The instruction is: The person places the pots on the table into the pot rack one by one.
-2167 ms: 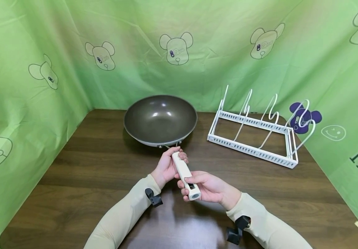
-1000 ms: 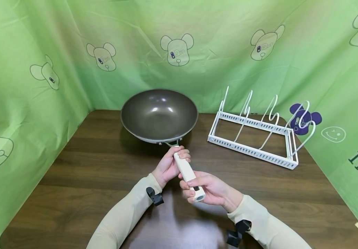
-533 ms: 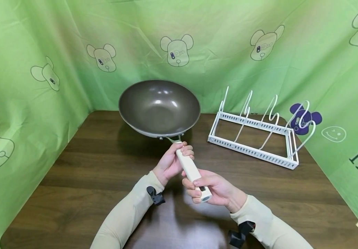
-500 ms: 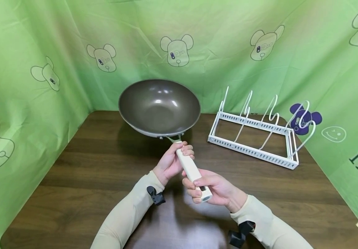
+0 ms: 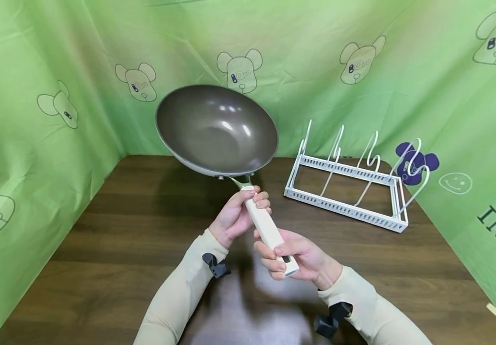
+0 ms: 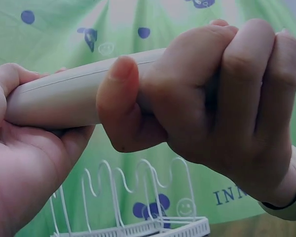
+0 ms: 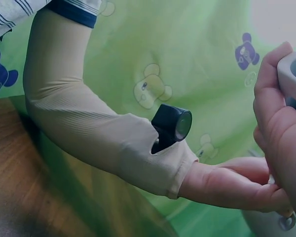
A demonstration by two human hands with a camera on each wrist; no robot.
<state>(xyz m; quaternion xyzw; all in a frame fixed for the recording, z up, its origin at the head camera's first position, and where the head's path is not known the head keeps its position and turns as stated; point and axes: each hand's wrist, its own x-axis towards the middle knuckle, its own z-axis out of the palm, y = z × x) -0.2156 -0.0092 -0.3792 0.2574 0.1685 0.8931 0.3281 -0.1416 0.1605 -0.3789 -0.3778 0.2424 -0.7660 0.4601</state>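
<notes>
A wok [image 5: 213,139] with a dark inside and a cream handle [image 5: 263,223] is held up off the table, its open side tilted toward me. My left hand [image 5: 238,218] grips the handle close to the pan. At the handle's far end, my right hand [image 5: 299,256] curls its fingers round it, thumb on top near the slot. Both hands also show on the handle [image 6: 64,101] in the left wrist view. In the right wrist view the hollow handle end and part of the pan [image 7: 266,222] are cut off by the frame.
A white rack [image 5: 342,210] with several upright wire dividers stands on the right of the brown wooden table [image 5: 101,268]. Green printed curtain [image 5: 299,28] closes in the back and sides. A black wrist camera [image 5: 333,318] sits on the right sleeve.
The wok has risen from low at the table's back and tilted more toward me. Both hands keep their hold on the handle, which has swung slightly right at its near end.
</notes>
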